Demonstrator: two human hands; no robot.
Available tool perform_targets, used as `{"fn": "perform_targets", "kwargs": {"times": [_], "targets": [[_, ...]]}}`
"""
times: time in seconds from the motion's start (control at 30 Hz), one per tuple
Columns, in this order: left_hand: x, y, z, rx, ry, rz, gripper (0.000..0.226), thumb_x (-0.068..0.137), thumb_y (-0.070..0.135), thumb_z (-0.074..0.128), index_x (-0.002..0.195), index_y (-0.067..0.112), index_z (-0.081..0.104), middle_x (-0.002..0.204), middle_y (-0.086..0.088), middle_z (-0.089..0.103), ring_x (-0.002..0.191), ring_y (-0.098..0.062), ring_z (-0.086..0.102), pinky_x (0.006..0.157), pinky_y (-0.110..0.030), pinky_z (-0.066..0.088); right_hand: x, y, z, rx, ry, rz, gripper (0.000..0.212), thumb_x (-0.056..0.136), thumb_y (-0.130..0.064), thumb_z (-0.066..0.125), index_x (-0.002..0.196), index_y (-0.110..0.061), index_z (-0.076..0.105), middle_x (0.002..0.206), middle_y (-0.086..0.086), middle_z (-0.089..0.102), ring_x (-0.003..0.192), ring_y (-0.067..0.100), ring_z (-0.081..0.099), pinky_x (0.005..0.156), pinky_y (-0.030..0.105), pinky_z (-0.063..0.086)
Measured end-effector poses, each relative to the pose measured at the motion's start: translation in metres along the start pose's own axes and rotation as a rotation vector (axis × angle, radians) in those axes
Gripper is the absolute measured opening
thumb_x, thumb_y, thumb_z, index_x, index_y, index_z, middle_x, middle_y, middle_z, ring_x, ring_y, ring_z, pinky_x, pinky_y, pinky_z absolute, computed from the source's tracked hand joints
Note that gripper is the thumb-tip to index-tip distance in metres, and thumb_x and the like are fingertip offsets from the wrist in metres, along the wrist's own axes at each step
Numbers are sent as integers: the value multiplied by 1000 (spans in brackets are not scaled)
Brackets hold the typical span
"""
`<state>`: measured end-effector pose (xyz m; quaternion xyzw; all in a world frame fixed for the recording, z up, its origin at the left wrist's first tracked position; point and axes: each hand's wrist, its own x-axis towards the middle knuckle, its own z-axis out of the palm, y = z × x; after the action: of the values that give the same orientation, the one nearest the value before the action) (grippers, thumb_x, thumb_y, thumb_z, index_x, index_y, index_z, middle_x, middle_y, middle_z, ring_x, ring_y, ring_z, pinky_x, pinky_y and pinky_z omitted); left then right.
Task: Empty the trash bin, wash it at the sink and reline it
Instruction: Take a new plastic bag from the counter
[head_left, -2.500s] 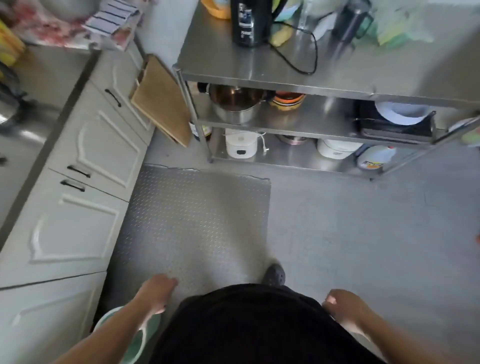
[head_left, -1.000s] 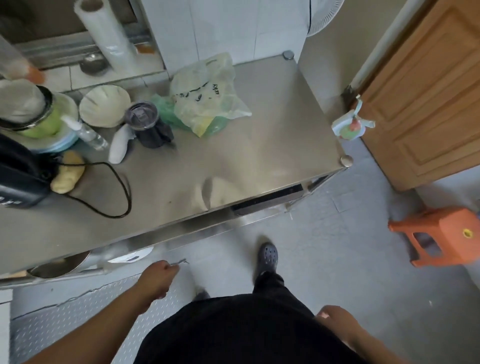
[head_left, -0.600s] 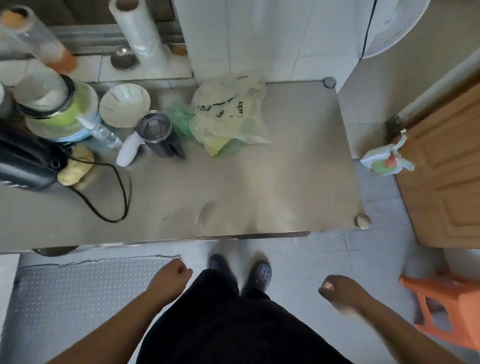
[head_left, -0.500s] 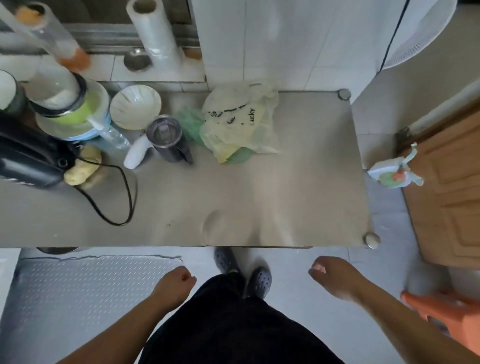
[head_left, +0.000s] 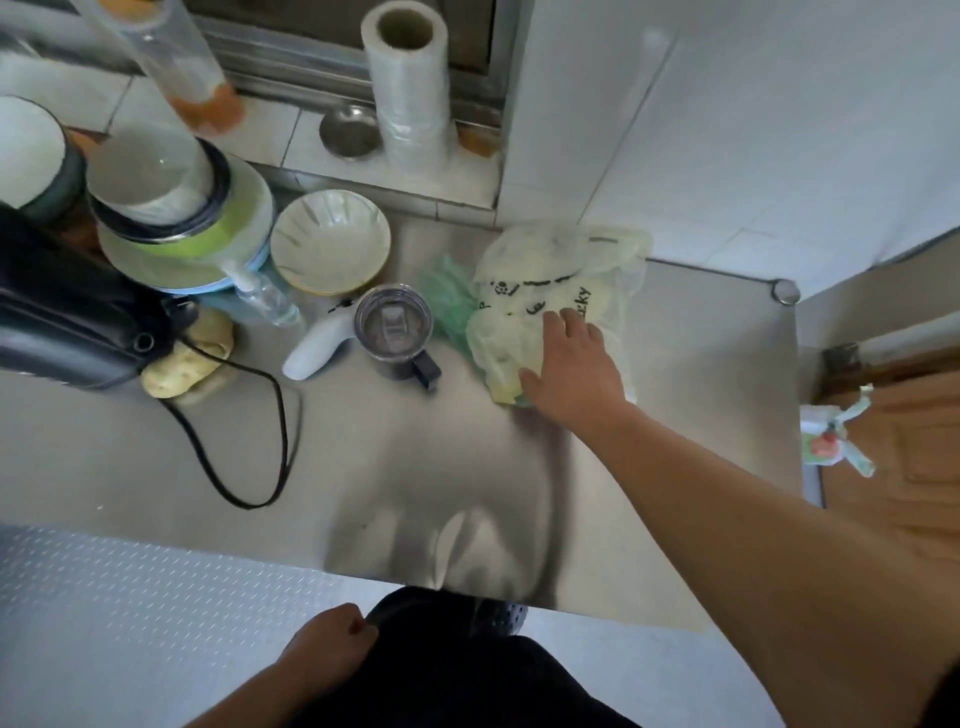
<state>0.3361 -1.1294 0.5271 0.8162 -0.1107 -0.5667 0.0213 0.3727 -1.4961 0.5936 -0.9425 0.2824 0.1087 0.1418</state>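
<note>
A crumpled pale yellow plastic bag (head_left: 550, 275) with black print lies on the steel table (head_left: 415, 467), a green bag (head_left: 447, 296) tucked beside it. My right hand (head_left: 571, 364) rests flat on the yellow bag's near side, fingers spread, not closed around it. My left hand (head_left: 327, 654) hangs curled by my hip below the table edge, holding nothing that I can see. The trash bin is out of view.
A dark lidded mug (head_left: 395, 332), a white handheld device (head_left: 317, 348), a bowl (head_left: 332, 241), a black kettle with cord (head_left: 62, 322), stacked dishes (head_left: 176, 218) and a plastic wrap roll (head_left: 410, 88) crowd the left and back. A wooden door (head_left: 893, 457) stands right.
I turned from the cabinets to the steel table and stepped up to it. My right hand rose from my side and reached onto the yellow bag. The left hand stayed low.
</note>
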Motion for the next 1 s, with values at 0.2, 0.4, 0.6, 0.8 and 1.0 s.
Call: {"fn": "perform_targets", "kwargs": {"times": [0.2,0.4,0.6,0.8,1.0], "targets": [[8,-12,0,-80,29,-16,28,96,40,47,77,20,50,87,5,62,82,-10,57,67,-24,40,28,-5,19,-99,-44,-62,60,84,-22,56,139,-7,35,149,15,30,136,37,27,107,49,38],[-9,-31,18,-215,69,-94,27,95,39,53,78,19,56,87,8,64,88,-11,62,72,-24,43,33,17,-2,162,118,99,22,92,-15,41,96,-3,59,105,20,62,101,39,57,78,39,45],[-25,-29,28,-208,134,-109,23,101,34,46,84,22,55,91,5,60,99,-18,60,72,-24,37,20,58,-58,267,323,195,14,97,-18,34,87,-12,42,84,7,49,77,27,45,67,33,32],[-46,0,46,-479,232,-98,21,93,24,59,76,13,56,77,-5,60,68,-22,51,67,-31,40,-4,72,-118,434,507,94,11,91,-11,34,82,-10,40,79,9,48,74,27,43,65,33,28],[-71,36,76,-332,237,-78,30,101,36,47,74,24,46,81,6,55,88,-18,54,76,-26,41,-38,65,-155,483,432,-188,26,91,-20,38,66,-20,34,61,-2,41,56,16,37,51,31,30]]}}
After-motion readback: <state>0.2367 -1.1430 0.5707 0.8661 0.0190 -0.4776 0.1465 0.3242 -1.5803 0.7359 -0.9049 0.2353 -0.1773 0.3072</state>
